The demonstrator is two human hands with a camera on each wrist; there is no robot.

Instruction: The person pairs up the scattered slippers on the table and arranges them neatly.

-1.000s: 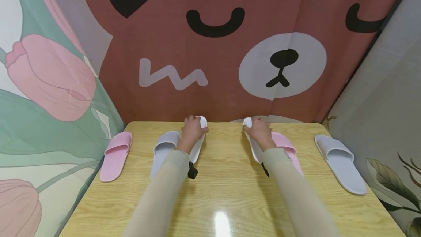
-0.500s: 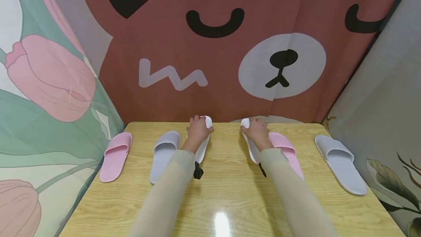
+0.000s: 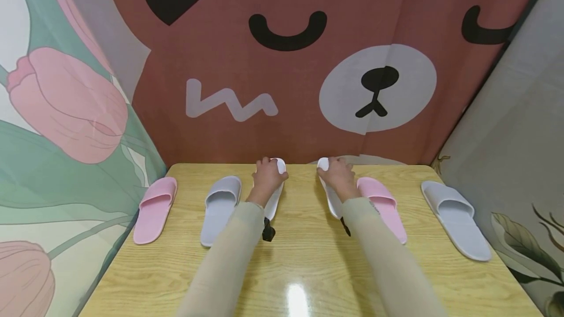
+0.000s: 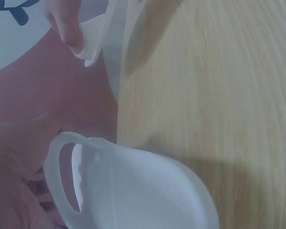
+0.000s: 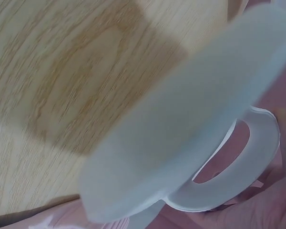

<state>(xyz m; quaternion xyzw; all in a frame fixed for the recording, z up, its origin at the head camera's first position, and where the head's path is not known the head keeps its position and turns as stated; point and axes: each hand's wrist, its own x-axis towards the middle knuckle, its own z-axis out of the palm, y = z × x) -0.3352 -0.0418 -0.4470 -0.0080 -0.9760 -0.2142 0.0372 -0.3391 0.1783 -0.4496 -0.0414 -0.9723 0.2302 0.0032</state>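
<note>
Near the table's back edge, my left hand (image 3: 268, 180) grips a white slipper (image 3: 275, 202) by its strap end, the fingers over the strap. To its right, my right hand (image 3: 338, 179) holds another white slipper (image 3: 329, 199) the same way. Both slippers are partly hidden by the hands and sleeves. In the left wrist view, the left slipper (image 4: 148, 191) is tilted and casts a shadow on the wood. The right wrist view shows the right slipper (image 5: 181, 114) tipped on its side, its strap against the hand (image 5: 262, 205). A gap separates the pair.
Left of the hands lie a pink slipper (image 3: 154, 209) and a grey slipper (image 3: 221, 209). Right of them are another pink slipper (image 3: 383, 204) and another grey slipper (image 3: 458, 221). Patterned curtains enclose the wooden table (image 3: 304, 253) at the back and both sides.
My left hand has shifted right with its white slipper, and my right hand has shifted left with the other. The gap between the two has narrowed; the other slippers have not moved.
</note>
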